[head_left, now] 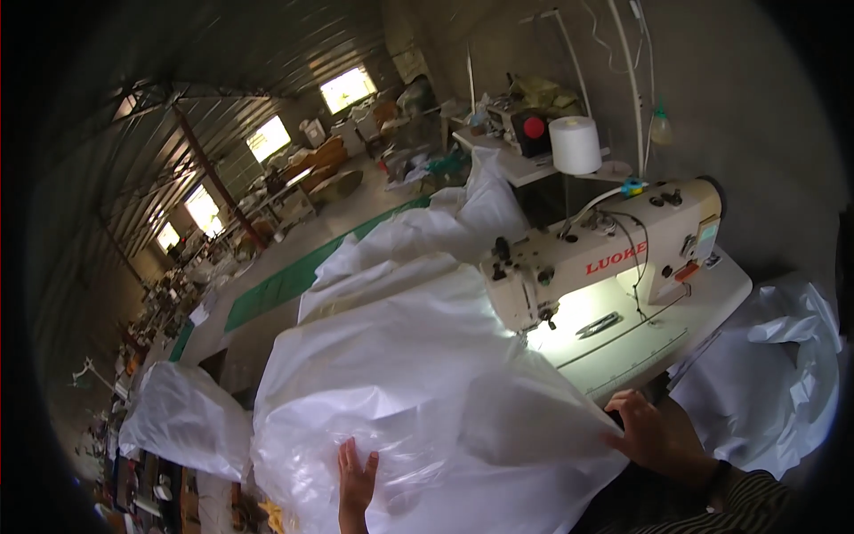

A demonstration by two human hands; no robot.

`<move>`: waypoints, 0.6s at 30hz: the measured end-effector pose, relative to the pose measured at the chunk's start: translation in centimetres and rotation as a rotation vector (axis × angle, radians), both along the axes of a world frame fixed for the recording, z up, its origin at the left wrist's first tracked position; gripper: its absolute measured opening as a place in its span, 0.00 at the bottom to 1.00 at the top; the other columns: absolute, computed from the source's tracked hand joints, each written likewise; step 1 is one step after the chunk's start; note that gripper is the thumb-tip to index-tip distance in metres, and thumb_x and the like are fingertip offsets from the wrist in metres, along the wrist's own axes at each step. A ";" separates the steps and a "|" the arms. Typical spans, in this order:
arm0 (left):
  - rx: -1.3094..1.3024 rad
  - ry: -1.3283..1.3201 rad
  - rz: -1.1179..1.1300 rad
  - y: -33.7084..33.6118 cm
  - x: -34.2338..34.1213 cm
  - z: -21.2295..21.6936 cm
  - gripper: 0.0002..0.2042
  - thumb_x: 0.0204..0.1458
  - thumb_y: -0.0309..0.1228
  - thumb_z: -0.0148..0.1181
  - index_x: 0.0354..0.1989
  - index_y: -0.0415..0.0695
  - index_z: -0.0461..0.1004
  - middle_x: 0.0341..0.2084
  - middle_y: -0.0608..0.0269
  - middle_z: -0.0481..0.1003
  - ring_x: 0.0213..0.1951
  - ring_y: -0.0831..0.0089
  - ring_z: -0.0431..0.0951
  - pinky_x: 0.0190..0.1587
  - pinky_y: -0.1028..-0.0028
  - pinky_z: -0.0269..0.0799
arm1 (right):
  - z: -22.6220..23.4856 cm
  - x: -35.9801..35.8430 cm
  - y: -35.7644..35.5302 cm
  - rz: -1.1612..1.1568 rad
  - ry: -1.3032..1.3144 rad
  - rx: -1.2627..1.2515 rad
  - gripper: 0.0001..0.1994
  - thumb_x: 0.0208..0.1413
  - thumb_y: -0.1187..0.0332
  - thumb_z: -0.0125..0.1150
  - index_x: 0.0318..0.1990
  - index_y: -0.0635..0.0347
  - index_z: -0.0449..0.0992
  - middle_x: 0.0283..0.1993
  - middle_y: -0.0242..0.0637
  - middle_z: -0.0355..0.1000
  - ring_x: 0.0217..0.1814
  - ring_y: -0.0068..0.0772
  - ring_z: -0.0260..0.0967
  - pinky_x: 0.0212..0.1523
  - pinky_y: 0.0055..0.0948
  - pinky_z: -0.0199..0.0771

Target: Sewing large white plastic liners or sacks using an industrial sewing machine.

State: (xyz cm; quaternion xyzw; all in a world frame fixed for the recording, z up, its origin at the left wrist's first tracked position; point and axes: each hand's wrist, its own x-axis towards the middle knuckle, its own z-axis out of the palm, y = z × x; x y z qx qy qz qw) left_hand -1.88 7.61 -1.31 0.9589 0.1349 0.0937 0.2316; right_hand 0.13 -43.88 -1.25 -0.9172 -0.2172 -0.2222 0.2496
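A large sheet of thin white plastic fabric [400,374] lies heaped over the sewing table [640,347] and spills off its left side. My left hand [356,476] presses flat on the sheet's near part, fingers apart. At the sheet's right edge, by the table's near side, my right hand [656,434] pinches the fabric. A cream industrial sewing machine [605,254] stands on the table, its needle area [547,320] lit by a small lamp, just beyond the fabric's edge.
A white thread cone [575,144] stands behind the machine. More white fabric lies bunched at the right [783,374], at the lower left [182,418] and behind the machine [418,236]. Cluttered work tables [294,187] line the long hall at the left.
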 end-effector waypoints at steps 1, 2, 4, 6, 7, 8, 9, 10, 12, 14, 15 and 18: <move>0.000 -0.005 -0.027 -1.0 2.0 0.5 0.34 0.61 0.47 0.52 0.68 0.34 0.53 0.67 0.39 0.53 0.68 0.42 0.53 0.69 0.59 0.51 | -1.5 -0.5 -0.5 -0.027 -0.005 0.000 0.24 0.46 0.61 0.70 0.49 0.55 0.67 0.40 0.39 0.71 0.41 0.44 0.72 0.43 0.39 0.73; 0.153 0.242 0.076 -2.4 4.4 1.4 0.35 0.60 0.51 0.51 0.66 0.35 0.56 0.67 0.40 0.55 0.68 0.44 0.54 0.68 0.59 0.53 | -3.0 -1.5 -0.7 -0.026 0.307 0.011 0.24 0.48 0.60 0.69 0.50 0.57 0.68 0.42 0.43 0.71 0.43 0.46 0.72 0.46 0.40 0.73; 0.334 0.479 0.137 -3.4 8.4 2.1 0.36 0.60 0.55 0.49 0.65 0.35 0.59 0.67 0.41 0.56 0.68 0.46 0.56 0.67 0.59 0.54 | -3.9 -2.4 -0.3 0.051 0.939 -0.090 0.22 0.52 0.58 0.67 0.50 0.59 0.70 0.46 0.48 0.72 0.48 0.47 0.72 0.50 0.40 0.72; 0.209 0.708 0.150 1.5 11.5 0.4 0.29 0.63 0.47 0.46 0.66 0.41 0.59 0.60 0.42 0.67 0.59 0.45 0.68 0.64 0.56 0.60 | -9.8 -3.3 1.0 0.487 1.369 0.125 0.23 0.56 0.54 0.64 0.51 0.61 0.73 0.50 0.47 0.74 0.52 0.42 0.72 0.54 0.37 0.71; 0.338 0.492 -0.037 6.6 10.6 -2.3 0.29 0.61 0.52 0.44 0.60 0.39 0.68 0.52 0.42 0.73 0.54 0.47 0.74 0.60 0.57 0.65 | -12.8 -4.4 2.4 0.830 1.438 0.469 0.24 0.57 0.51 0.62 0.52 0.61 0.75 0.52 0.45 0.74 0.54 0.39 0.72 0.55 0.36 0.71; 0.342 0.498 -0.005 10.6 11.0 -5.9 0.29 0.61 0.52 0.44 0.60 0.39 0.68 0.52 0.42 0.73 0.54 0.47 0.74 0.60 0.57 0.65 | -15.5 -6.0 2.9 0.782 1.600 0.569 0.22 0.61 0.56 0.59 0.55 0.62 0.74 0.56 0.43 0.73 0.58 0.35 0.69 0.59 0.34 0.67; 0.326 0.461 -0.105 10.9 12.2 -6.5 0.28 0.61 0.51 0.45 0.59 0.39 0.69 0.52 0.42 0.73 0.54 0.48 0.74 0.58 0.57 0.66 | -15.6 -7.0 3.7 0.705 1.769 0.684 0.20 0.64 0.60 0.56 0.58 0.63 0.73 0.59 0.41 0.72 0.62 0.31 0.67 0.64 0.33 0.63; 0.307 0.430 -0.197 11.1 12.2 -6.2 0.27 0.61 0.50 0.46 0.57 0.40 0.71 0.52 0.42 0.73 0.53 0.49 0.74 0.57 0.57 0.68 | -16.2 -6.2 3.1 0.674 1.887 0.565 0.21 0.63 0.58 0.58 0.59 0.62 0.73 0.58 0.40 0.72 0.61 0.35 0.68 0.64 0.34 0.63; 0.268 0.353 -0.353 10.5 11.4 -3.8 0.25 0.61 0.49 0.47 0.54 0.40 0.73 0.51 0.43 0.74 0.53 0.51 0.75 0.54 0.58 0.70 | -17.9 -5.6 1.2 0.624 1.758 0.461 0.24 0.61 0.57 0.59 0.59 0.64 0.71 0.56 0.42 0.73 0.58 0.37 0.69 0.61 0.33 0.66; 0.424 0.465 -0.104 2.8 10.6 2.3 0.20 0.60 0.44 0.51 0.52 0.41 0.74 0.50 0.45 0.75 0.50 0.52 0.76 0.52 0.58 0.71 | -15.5 -4.4 -0.1 0.483 1.608 0.378 0.26 0.59 0.55 0.60 0.59 0.64 0.70 0.56 0.45 0.73 0.56 0.39 0.71 0.59 0.33 0.67; 0.579 0.556 0.130 -0.3 9.0 3.9 0.16 0.59 0.38 0.55 0.50 0.41 0.75 0.49 0.47 0.76 0.47 0.52 0.77 0.50 0.58 0.72 | -14.2 -4.3 -0.4 0.442 1.527 0.412 0.26 0.59 0.56 0.60 0.59 0.64 0.69 0.56 0.46 0.73 0.56 0.40 0.71 0.59 0.32 0.67; 0.311 -0.451 0.064 -4.3 3.8 3.2 0.13 0.45 0.25 0.67 0.41 0.42 0.76 0.39 0.53 0.77 0.40 0.55 0.78 0.42 0.61 0.74 | -8.5 -2.5 0.8 0.303 1.285 0.348 0.21 0.60 0.59 0.60 0.56 0.63 0.71 0.51 0.47 0.75 0.53 0.41 0.73 0.55 0.34 0.70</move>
